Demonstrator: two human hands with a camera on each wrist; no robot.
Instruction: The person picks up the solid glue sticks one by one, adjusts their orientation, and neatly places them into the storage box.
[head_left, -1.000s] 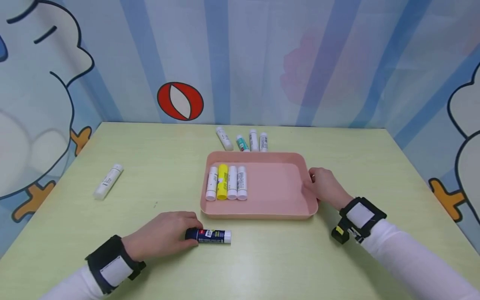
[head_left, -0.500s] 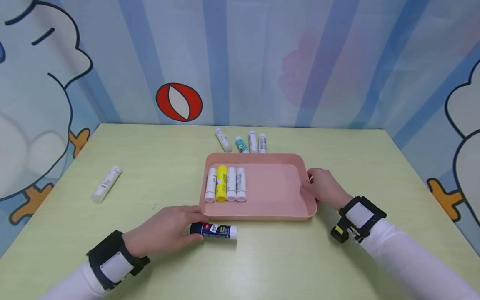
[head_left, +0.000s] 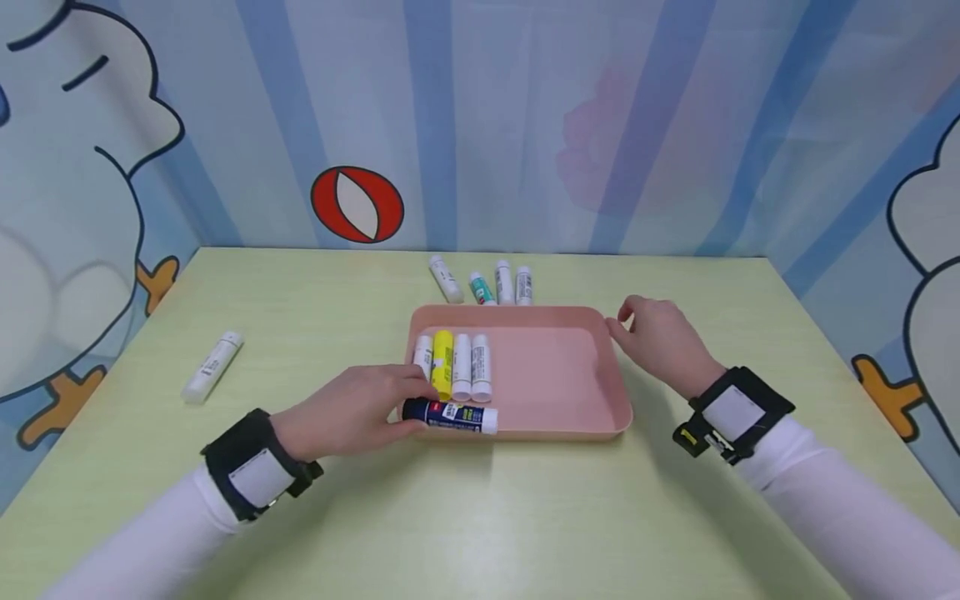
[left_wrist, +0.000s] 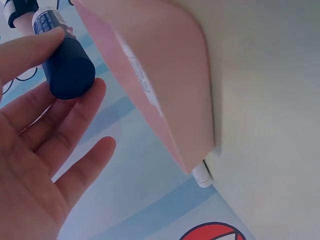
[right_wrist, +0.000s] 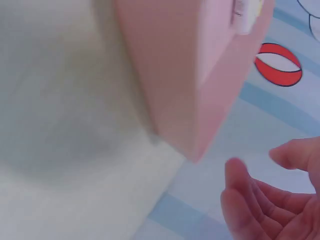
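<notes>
My left hand (head_left: 348, 414) pinches the capped end of a dark blue glue stick (head_left: 450, 416), which lies sideways in the air over the front edge of a pink tray (head_left: 555, 371). In the left wrist view, thumb and fingertips grip this glue stick (left_wrist: 70, 70) beside the tray's outer wall (left_wrist: 170, 75). A yellow glue stick (head_left: 442, 364) and three white glue sticks (head_left: 481, 367) lie side by side in the tray's left part. My right hand (head_left: 666, 343) hovers by the tray's back right corner. The right wrist view shows its fingers (right_wrist: 240, 210) loosely bent, holding nothing, apart from the tray.
Behind the tray, near the table's back edge, lie white glue sticks (head_left: 447, 279) and a teal one (head_left: 482, 288). Another white glue stick (head_left: 213, 367) lies far left on the pale table (head_left: 315, 333). A striped blue backdrop (head_left: 487, 125) rises behind.
My left hand has lifted the dark blue glue stick off the table and carried it forward to the tray's front edge. My right hand has let go of the tray's right side and moved back.
</notes>
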